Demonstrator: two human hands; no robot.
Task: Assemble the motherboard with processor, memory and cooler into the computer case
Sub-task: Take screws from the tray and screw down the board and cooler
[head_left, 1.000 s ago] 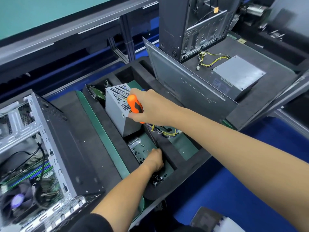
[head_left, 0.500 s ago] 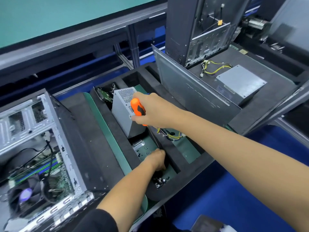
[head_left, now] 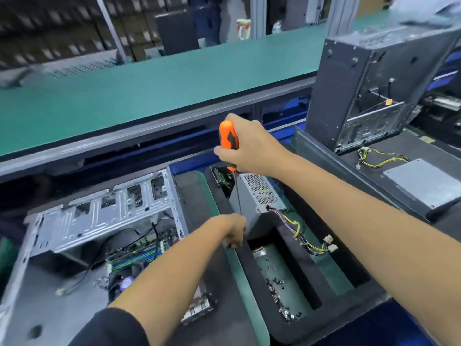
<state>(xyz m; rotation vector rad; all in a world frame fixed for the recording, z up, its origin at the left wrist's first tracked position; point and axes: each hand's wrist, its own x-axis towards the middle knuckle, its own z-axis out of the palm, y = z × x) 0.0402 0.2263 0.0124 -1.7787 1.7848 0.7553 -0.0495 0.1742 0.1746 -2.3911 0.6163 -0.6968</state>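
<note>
Now both hands [head_left: 252,146] higher, screwdriver [head_left: 228,138] raised

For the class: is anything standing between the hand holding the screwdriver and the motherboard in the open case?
Partly. The right hand holds the screwdriver above the foam tray, beyond the case. The left forearm crosses over the case's near right corner, but the motherboard beside it lies uncovered under the open side; nothing else visibly blocks it.

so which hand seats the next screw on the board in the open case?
Left, probably. The left hand hangs beside the open case, fingers curled as if pinching something. The right hand is occupied, gripping the orange screwdriver.
</note>
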